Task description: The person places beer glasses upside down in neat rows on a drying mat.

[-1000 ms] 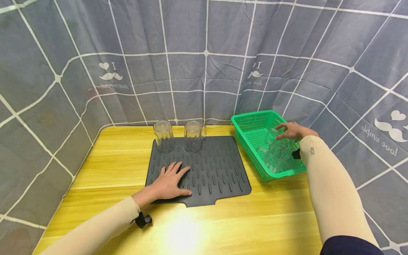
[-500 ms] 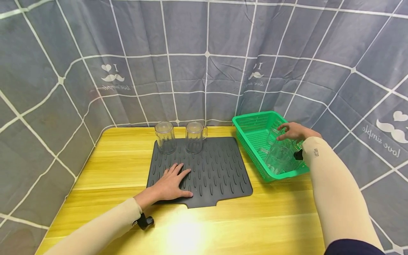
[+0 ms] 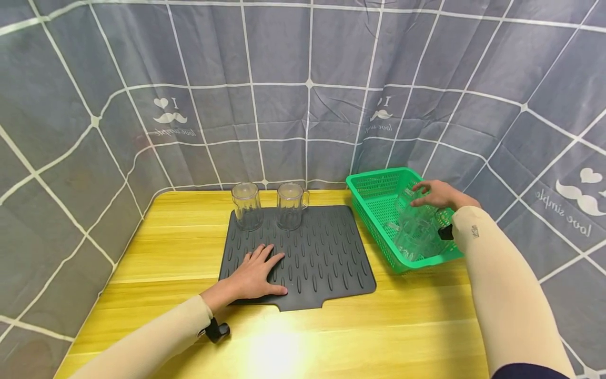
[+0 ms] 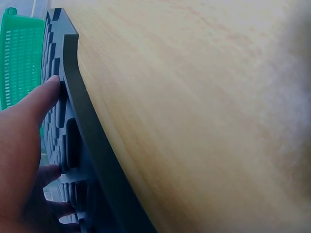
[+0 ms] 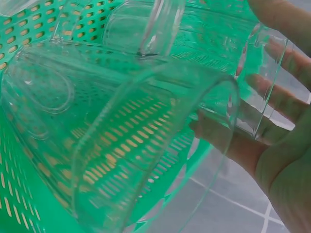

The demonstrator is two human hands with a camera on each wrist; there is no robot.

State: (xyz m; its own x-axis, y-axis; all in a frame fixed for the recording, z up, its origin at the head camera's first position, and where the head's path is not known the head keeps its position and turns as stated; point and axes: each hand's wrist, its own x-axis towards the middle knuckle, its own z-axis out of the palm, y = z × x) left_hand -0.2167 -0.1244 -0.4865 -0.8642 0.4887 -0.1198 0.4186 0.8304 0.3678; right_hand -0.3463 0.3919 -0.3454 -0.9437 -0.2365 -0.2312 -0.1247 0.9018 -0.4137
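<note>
My left hand (image 3: 255, 275) is spread on a dark ribbed drying mat (image 3: 326, 252), thumb near its front edge; the left wrist view shows the thumb (image 4: 46, 97) touching the ribs. Two clear glass mugs stand at the back of the mat, a left mug (image 3: 247, 208) and a right mug (image 3: 290, 208). My right hand (image 3: 437, 195) reaches into a green basket (image 3: 374, 227). In the right wrist view its fingers and thumb curve round the end of a glass mug (image 5: 209, 43). Another glass mug (image 5: 121, 126) lies on its side nearer the camera.
The yellow wood-grain table (image 3: 175, 237) carries the mat and, to its right, the basket. A grey curtain (image 3: 279, 116) with white lines closes off the back and both sides. The basket's raised rim surrounds the mugs.
The view has shifted slightly. My right hand stays in the basket, its fingers barely changed about the mug. My left hand stays on the mat, and the standing mugs have not moved.
</note>
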